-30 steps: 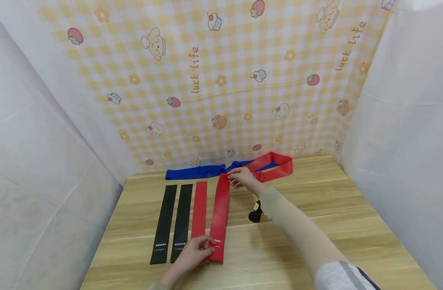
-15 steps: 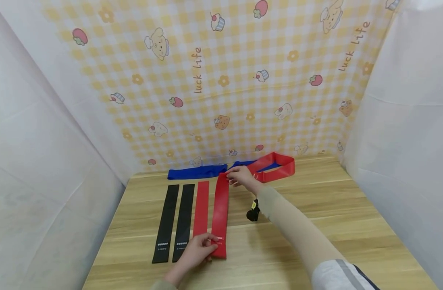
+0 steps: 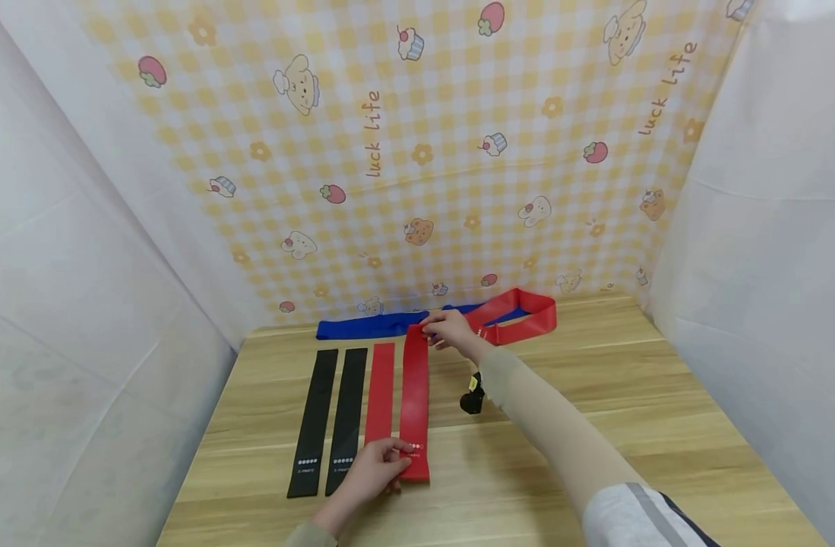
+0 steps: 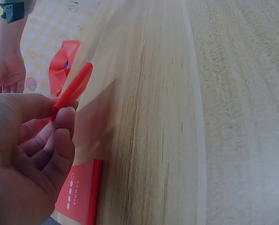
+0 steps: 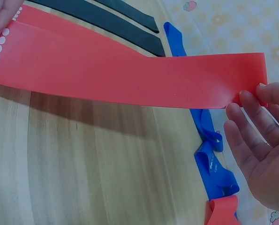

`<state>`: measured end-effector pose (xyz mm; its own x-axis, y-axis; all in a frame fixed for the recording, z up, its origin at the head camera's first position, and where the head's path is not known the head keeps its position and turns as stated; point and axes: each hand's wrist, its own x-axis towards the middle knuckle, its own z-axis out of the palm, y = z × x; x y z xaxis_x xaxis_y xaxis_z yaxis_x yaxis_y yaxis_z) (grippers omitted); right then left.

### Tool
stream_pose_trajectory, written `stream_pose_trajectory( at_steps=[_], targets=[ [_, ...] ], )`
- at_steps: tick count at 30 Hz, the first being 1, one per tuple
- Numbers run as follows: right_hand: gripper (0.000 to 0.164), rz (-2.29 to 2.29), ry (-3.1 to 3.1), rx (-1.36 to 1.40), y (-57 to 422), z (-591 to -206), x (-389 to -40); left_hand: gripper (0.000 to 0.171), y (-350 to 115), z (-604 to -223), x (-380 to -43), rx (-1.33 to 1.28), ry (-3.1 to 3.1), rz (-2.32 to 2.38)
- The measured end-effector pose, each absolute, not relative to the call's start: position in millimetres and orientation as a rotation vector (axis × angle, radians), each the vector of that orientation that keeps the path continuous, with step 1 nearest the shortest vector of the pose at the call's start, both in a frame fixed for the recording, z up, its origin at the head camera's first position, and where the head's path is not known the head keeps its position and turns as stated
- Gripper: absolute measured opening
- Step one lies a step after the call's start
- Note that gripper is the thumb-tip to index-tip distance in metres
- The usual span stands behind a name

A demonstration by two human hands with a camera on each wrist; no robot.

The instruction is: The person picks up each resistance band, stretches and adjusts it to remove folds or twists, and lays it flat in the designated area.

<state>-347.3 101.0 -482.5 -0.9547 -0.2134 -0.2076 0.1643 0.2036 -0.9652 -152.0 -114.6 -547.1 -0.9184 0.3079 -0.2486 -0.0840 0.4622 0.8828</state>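
A flat red resistance band (image 3: 415, 387) stretches between both hands, raised over the table with its shadow beneath. My left hand (image 3: 374, 469) pinches its near end, beside the printed dots; in the left wrist view the thumb and fingers (image 4: 63, 123) grip its edge. At the far end my right hand (image 3: 453, 332) pinches the corner; the right wrist view shows fingertips (image 5: 246, 97) on that corner. To the left lies a second red band (image 3: 379, 391), marked "Heavy" in the left wrist view. Two black bands (image 3: 313, 422) lie farther left, parallel to it.
Along the back edge lies a blue band (image 3: 369, 325), with another blue band partly under a looped red band (image 3: 526, 323) at right. A black strap-like item with a yellow tag (image 3: 473, 395) shows by the right forearm. Patterned cloth (image 3: 417, 175) hangs behind the wooden table (image 3: 595, 425).
The held red band has shifted slightly left at its far end, and its near end has moved a little away from the table's front. Both hands keep their grip.
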Motion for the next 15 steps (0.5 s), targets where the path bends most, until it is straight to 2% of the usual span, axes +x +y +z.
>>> stream_pose_trajectory(
  at_steps=[15],
  targets=[
    [0.019,-1.767,2.234,-0.058,95.0,-485.6,-350.7,0.017,-116.7,-547.8,-154.4,0.205,2.335,1.44]
  ],
)
